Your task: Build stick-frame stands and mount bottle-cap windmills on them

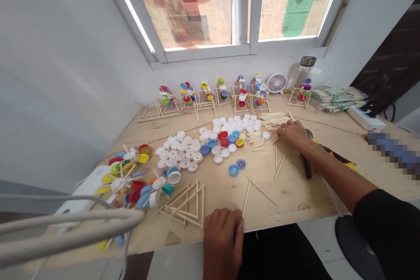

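My left hand (223, 237) rests at the table's front edge with its fingers curled in. The lower end of a wooden stick (246, 197) meets its fingertips; whether they grip anything is hidden. That stick forms a V with a second stick (264, 191), their tops touching. Farther back, my right hand (293, 134) reaches down at the stick pile (274, 119), fingers pinched on a short wooden stick (276, 140). Two loose sticks (279, 166) lie just in front of it. Left of my left hand are joined stick triangles (197, 201).
White bottle caps (179, 148) and coloured ones (224, 142) spread over the middle. Cap-and-stick wheels (138, 188) crowd the left; several finished wheel stands (206, 96) line the back. A glue gun (334, 155) lies by my right forearm. A grey cable (98, 223) crosses the lower left.
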### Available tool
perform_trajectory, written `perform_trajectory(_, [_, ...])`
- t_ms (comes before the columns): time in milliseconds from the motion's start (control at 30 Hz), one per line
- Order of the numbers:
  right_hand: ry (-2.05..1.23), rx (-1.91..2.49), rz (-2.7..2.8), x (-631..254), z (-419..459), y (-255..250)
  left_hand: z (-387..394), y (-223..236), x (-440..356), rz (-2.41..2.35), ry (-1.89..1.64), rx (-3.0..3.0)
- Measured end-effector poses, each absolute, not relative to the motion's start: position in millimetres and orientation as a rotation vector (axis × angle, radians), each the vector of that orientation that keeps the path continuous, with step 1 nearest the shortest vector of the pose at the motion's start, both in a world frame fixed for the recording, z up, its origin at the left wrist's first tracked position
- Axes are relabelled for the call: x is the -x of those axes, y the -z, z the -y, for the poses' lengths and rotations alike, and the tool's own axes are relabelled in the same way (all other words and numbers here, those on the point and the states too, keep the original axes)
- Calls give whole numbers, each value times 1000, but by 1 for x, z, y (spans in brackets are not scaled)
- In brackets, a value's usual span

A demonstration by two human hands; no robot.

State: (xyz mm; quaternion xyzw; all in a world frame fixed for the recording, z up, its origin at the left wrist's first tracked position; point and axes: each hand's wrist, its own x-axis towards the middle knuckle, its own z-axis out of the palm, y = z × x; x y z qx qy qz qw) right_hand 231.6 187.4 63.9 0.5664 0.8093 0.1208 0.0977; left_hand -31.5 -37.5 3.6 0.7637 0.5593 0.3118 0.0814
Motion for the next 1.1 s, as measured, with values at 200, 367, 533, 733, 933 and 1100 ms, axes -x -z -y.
perform_trajectory(200, [-405,-1438,-2487,-235,-192,-65,38,3,26,-1737,-1050,-2215])
perform_trajectory(367, [-467,-1375,-2504,-245,-199,-77,38,2,27,-1725,-1022,-2208])
perform_trajectory(533, [-500,-1406,-2500,-248,-211,-81,38,-1,31,-1664,-954,-2266])
perform_trajectory(733, [-478,-1417,-2495,-244,-219,-70,37,7,26,-1733,-1072,-2206])
perform_trajectory(933, [-476,-1450,-2497,-245,-224,-67,37,3,25,-1757,-1052,-2214])
perform_trajectory(1100, [-508,-1512,-2540,-242,-217,-82,37,-11,26,-1755,-911,-2237])
